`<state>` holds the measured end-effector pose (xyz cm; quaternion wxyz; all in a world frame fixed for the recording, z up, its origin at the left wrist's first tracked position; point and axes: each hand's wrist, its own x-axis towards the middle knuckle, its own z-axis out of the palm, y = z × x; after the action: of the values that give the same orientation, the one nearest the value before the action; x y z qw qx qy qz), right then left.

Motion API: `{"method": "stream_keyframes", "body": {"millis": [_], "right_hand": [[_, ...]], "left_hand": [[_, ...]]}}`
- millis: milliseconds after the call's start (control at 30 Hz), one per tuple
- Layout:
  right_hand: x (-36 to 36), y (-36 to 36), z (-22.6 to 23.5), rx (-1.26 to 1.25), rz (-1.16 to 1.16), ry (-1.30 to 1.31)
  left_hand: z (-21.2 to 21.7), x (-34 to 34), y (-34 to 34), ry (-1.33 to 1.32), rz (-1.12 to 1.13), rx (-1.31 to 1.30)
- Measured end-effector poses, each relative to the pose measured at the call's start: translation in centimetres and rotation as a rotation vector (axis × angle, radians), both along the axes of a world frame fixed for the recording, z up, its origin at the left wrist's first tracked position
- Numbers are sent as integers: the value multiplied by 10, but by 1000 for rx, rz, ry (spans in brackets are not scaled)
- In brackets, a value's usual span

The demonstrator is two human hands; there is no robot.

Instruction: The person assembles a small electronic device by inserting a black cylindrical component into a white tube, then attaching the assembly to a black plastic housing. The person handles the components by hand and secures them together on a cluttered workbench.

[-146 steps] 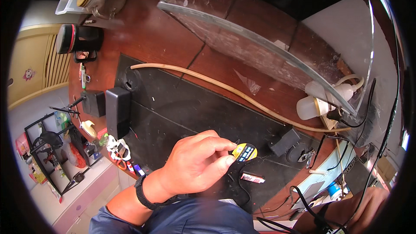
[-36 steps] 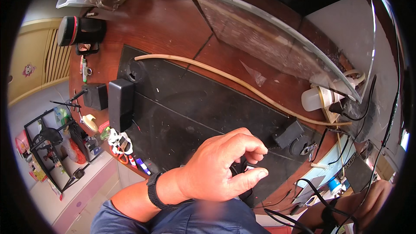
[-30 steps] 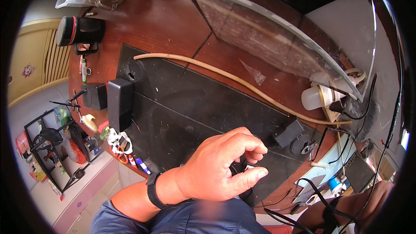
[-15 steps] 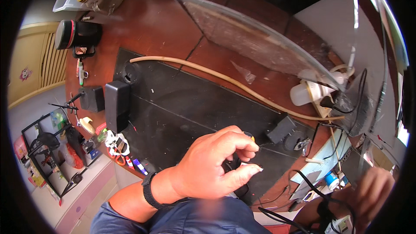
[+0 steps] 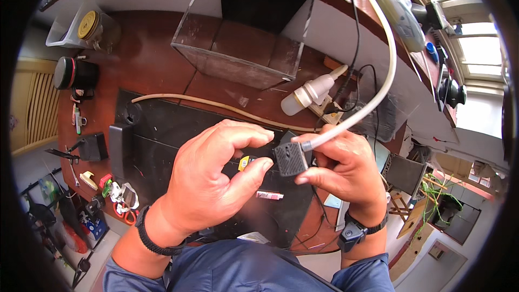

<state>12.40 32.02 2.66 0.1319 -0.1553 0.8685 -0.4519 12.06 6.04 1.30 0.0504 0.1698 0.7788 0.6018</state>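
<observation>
My right hand [image 5: 348,170] grips a small black ribbed block [image 5: 288,160], pinching its right side between thumb and fingers. A pale flexible hose [image 5: 378,100] comes out of the block's upper right corner and curves up past the hand to the top of the picture. Facing the block from the left is my left hand [image 5: 205,176], its thumb and curved fingers apart and not touching it. A small yellow-and-black item [image 5: 245,163] shows between that thumb and fingers, apparently lying on the mat behind. Just below the block, a small white-and-red tube [image 5: 269,195] rests on the black mat [image 5: 167,140].
A tan hose [image 5: 208,104] lies along the mat's far edge. Behind it stands a clear glass tank [image 5: 232,67], with a white cylindrical device [image 5: 307,95] to its right. At left are a tall black block [image 5: 121,151], orange-handled scissors [image 5: 130,217] and a black canister [image 5: 75,73].
My right hand has come in from the lower right corner, holding the black block and its hose. My left hand has shifted left and its fingers have spread. The head view has turned rightward.
</observation>
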Motion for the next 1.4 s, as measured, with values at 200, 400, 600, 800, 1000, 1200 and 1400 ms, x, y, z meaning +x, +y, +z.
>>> {"method": "stream_keyframes", "body": {"millis": [200, 400, 600, 800, 1000, 1200, 1400], "right_hand": [[3, -7, 4, 35, 5, 58], [5, -12, 9, 47, -1, 75], [6, -15, 10, 56, 7, 87], [6, -17, 10, 61, 1, 79], [4, -16, 10, 109, -5, 104], [6, -15, 6, 169, -56, 124], [8, -19, -5, 227, -87, 140]], "left_hand": [[12, -6, 10, 9, -42, -78], [13, -8, 12, 26, -41, -108], [13, -8, 10, 71, -35, -171], [12, -7, 10, 19, 4, -120], [7, -4, 6, -11, 91, -70], [1, 7, -9, -57, 138, -110], [-7, 25, -21, -157, 162, -110]]}}
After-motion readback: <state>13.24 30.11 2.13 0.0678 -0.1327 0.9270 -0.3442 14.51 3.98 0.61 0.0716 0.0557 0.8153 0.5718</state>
